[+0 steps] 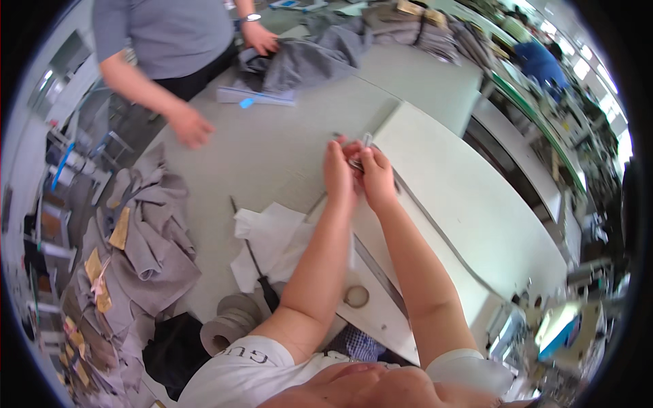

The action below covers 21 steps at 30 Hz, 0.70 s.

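Observation:
Both of my arms reach out over the table, and the hands meet beside the edge of a long white panel (469, 197). My left hand (338, 171) is closed, its fingers pressed around a small part. My right hand (378, 178) pinches the same spot from the other side, thumb up. Between them shows a small shiny metal piece (367, 140); its shape is mostly hidden by the fingers. Near my left forearm lie crumpled white paper (272, 228) and a thin rod with a black handle (269, 294), like a long screwdriver.
A roll of tape (356, 296) and grey thread spools (230, 325) sit close to me. Grey garments (153, 231) with tan paper pieces heap at left. Across the table, a person in grey touches grey cloth (316, 58) beside a white pad (255, 96). Sewing machines stand at right.

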Tool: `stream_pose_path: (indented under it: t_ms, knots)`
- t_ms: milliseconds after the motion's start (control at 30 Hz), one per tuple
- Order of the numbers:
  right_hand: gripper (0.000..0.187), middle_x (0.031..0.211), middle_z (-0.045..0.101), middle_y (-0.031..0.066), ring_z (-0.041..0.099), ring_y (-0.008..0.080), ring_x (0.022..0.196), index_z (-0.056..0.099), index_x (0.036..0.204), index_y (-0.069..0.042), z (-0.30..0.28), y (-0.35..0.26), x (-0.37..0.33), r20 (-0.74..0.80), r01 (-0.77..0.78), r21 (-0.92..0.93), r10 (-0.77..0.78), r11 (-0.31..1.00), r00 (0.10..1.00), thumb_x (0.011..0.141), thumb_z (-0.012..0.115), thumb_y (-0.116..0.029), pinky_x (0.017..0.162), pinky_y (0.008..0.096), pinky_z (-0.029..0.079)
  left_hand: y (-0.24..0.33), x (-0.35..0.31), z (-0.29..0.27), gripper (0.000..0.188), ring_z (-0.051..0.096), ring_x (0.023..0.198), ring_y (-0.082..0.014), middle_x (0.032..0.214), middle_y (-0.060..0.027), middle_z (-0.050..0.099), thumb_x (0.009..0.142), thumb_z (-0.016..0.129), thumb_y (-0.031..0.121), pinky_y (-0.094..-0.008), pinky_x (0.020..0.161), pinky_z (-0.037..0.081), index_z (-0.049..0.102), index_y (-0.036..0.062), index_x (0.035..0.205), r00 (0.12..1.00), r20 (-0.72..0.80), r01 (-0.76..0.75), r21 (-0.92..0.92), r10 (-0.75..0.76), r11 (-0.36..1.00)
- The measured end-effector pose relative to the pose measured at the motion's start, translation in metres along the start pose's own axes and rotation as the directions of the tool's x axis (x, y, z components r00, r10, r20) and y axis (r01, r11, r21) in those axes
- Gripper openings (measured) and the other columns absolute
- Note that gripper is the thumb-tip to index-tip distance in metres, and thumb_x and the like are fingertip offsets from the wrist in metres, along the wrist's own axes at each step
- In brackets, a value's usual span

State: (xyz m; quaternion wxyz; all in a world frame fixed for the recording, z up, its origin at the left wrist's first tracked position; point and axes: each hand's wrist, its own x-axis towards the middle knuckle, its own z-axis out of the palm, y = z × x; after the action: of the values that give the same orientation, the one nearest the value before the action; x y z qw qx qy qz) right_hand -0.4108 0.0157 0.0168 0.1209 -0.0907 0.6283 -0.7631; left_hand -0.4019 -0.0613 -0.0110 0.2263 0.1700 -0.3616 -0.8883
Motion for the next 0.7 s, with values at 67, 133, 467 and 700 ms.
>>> stream_pose_path:
  t_ms: [67, 133, 467, 700]
  knots:
    - [0.031, 0.068, 0.049, -0.0007, 0.040, 0.0088, 0.057, 0.065, 0.113, -0.002, -0.015, -0.020, -0.027, 0.027, -0.088, 0.042, 0.087, 0.995, 0.996, 0.107, 0.042, -0.022, 0.053, 0.0237, 0.034, -0.003, 0.005, -0.003, 0.051, 0.061, 0.104, -0.0215, 0.110, -0.0154, 0.063, 0.107, 0.036, 0.041, -0.0331, 0.094, 0.050, 0.045, -0.0019, 0.133, 0.999, 0.046, -0.030, 0.008, 0.030, 1.000]
    - [0.029, 0.073, 0.052, 0.0006, 0.044, 0.0094, 0.061, 0.059, 0.124, -0.002, -0.037, -0.048, -0.070, 0.074, -0.074, 0.083, 0.068, 0.994, 0.995, 0.106, 0.043, -0.019, 0.058, 0.0243, 0.038, -0.009, 0.011, -0.005, 0.050, 0.062, 0.109, -0.0255, 0.111, -0.0201, 0.062, 0.107, 0.038, 0.037, -0.0343, 0.102, 0.049, 0.045, -0.0059, 0.132, 0.997, 0.058, -0.054, 0.011, 0.053, 0.998]
    - [0.040, 0.094, 0.063, 0.0072, 0.059, 0.0127, 0.078, 0.049, 0.138, 0.001, -0.146, -0.160, -0.340, -0.053, -0.020, 0.100, 0.026, 0.995, 0.998, 0.098, 0.046, 0.000, 0.075, 0.0284, 0.051, -0.035, 0.045, -0.010, 0.032, 0.067, 0.109, -0.0224, 0.118, -0.0148, 0.070, 0.100, 0.052, 0.025, -0.0331, 0.095, 0.051, 0.065, -0.0005, 0.115, 0.890, 0.381, -0.456, 0.778, 0.252, 0.433]
    - [0.036, 0.097, 0.070, 0.0125, 0.069, 0.0167, 0.080, 0.051, 0.133, 0.005, -0.179, -0.172, -0.458, -0.127, 0.061, 0.178, -0.038, 0.982, 0.991, 0.100, 0.058, -0.008, 0.073, 0.0280, 0.057, 0.020, -0.043, 0.058, 0.030, 0.065, 0.113, -0.0226, 0.120, -0.0134, 0.069, 0.099, 0.054, 0.021, -0.0321, 0.098, 0.049, 0.065, -0.0001, 0.118, 0.763, 0.590, -0.646, 0.685, 0.265, 0.337]
